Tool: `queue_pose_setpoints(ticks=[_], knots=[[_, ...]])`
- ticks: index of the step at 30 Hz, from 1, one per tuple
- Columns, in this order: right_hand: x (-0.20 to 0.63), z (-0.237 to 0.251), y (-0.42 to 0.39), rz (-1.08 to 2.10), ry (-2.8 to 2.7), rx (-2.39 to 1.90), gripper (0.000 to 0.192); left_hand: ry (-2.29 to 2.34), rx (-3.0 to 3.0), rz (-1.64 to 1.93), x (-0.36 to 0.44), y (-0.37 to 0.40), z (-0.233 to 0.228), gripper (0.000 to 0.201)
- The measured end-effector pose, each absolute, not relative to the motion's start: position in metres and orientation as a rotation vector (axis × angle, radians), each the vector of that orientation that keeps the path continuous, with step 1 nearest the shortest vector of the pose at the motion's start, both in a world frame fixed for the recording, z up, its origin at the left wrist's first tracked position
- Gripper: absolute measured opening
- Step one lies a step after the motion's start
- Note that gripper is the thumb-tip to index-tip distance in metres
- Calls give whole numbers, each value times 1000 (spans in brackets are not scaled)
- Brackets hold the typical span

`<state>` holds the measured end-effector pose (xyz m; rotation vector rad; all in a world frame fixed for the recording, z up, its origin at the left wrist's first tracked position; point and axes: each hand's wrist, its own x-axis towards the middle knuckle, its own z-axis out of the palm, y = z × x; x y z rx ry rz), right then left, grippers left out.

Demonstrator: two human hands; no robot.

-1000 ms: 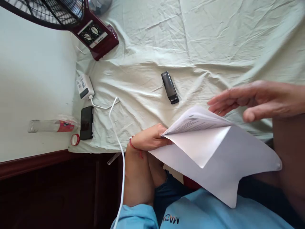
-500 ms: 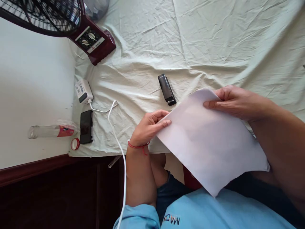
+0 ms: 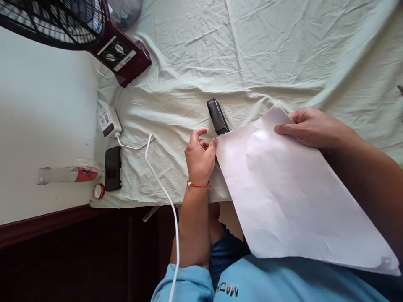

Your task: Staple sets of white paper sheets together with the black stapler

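Observation:
A stack of white paper sheets (image 3: 292, 197) lies blank side up, half on the pale green cloth (image 3: 267, 50) and half over my lap. My left hand (image 3: 200, 157) pinches the stack's near-left corner between thumb and fingers. My right hand (image 3: 310, 126) grips the far corner, fingers on top. A black stapler (image 3: 217, 115) lies on the cloth just beyond the left corner of the sheets, a few centimetres from my left fingers and partly hidden by the paper.
A dark red fan base (image 3: 121, 52) stands at the back left. Near the left edge of the cloth lie a white charger (image 3: 108, 120) with its white cable (image 3: 160, 180), a black phone (image 3: 113, 167), a red tape roll (image 3: 98, 191) and a plastic bottle (image 3: 67, 173).
The turned-up printed page has been laid flat. Both hands took hold of the stack and slid it up the cloth, its left corner now by the stapler.

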<state>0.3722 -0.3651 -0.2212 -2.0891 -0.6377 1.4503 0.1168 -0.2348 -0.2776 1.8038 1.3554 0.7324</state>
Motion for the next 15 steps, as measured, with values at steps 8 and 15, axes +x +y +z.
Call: queue_pose_setpoints(ticks=[8,15], knots=[[380,-219,-367,1378,-618,-2136,17,1286,2009,920,124,-239,-284,52],[387,-229,-370,1338,-660,-2162,20,981,2315,1001,121,-240,-284,56]])
